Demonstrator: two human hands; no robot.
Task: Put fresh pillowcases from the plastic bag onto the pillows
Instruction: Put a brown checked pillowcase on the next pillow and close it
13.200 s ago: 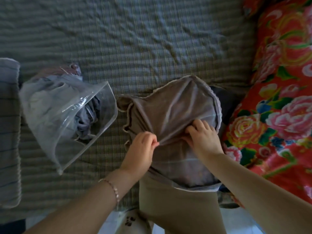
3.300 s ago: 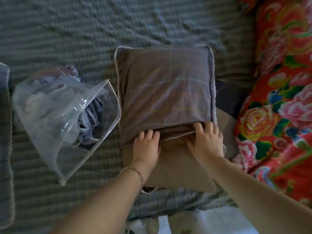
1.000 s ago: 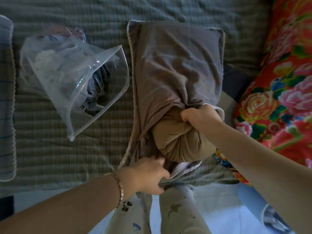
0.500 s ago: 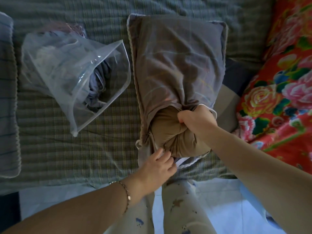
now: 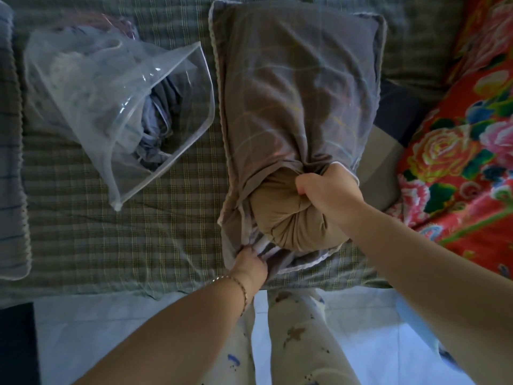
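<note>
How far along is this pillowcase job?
Most of the tan pillow is inside the grey pillowcase. The right hand squeezes its bare end while the left hand grips the case's opening. More fabric waits in the plastic bag.

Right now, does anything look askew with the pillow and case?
Yes: the tan pillow is bunched into a ball bulging out of the pillowcase opening, squeezed by the right hand, not lying flat inside.
</note>
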